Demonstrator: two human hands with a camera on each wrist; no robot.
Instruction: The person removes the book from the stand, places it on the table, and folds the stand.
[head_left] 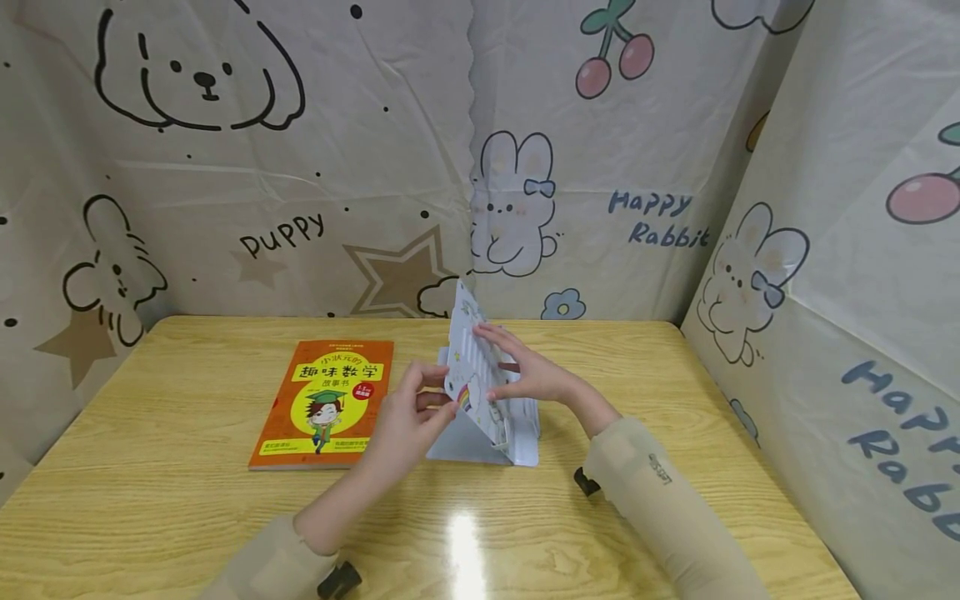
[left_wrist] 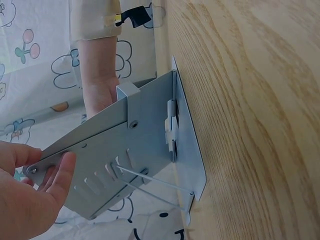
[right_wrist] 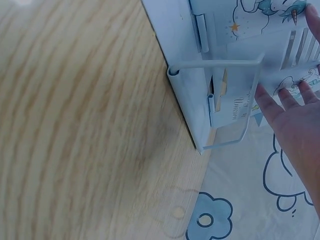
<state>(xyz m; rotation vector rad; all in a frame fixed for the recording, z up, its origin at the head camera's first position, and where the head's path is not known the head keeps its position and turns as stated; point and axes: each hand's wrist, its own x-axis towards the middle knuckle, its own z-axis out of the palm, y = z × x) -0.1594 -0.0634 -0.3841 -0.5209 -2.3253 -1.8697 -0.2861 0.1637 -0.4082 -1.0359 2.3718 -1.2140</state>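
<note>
A pale metal book stand (head_left: 471,354) with a unicorn and rainbow print is at the middle of the table, its back panel raised steeply above its base plate (head_left: 468,446). My left hand (head_left: 412,412) pinches the panel's edge. In the left wrist view, fingers and thumb of the left hand (left_wrist: 37,192) grip it near a riveted corner, and a wire support (left_wrist: 155,177) runs from the slotted back to the base. My right hand (head_left: 540,375) rests spread fingers on the printed face. A wire bracket (right_wrist: 247,107) stands beside those fingers in the right wrist view.
An orange book (head_left: 322,404) with a cartoon graduate on its cover lies flat left of the stand. Behind the wooden table (head_left: 187,500) hangs a cloth (head_left: 360,175) printed with rabbits and stars, and it continues along the right side.
</note>
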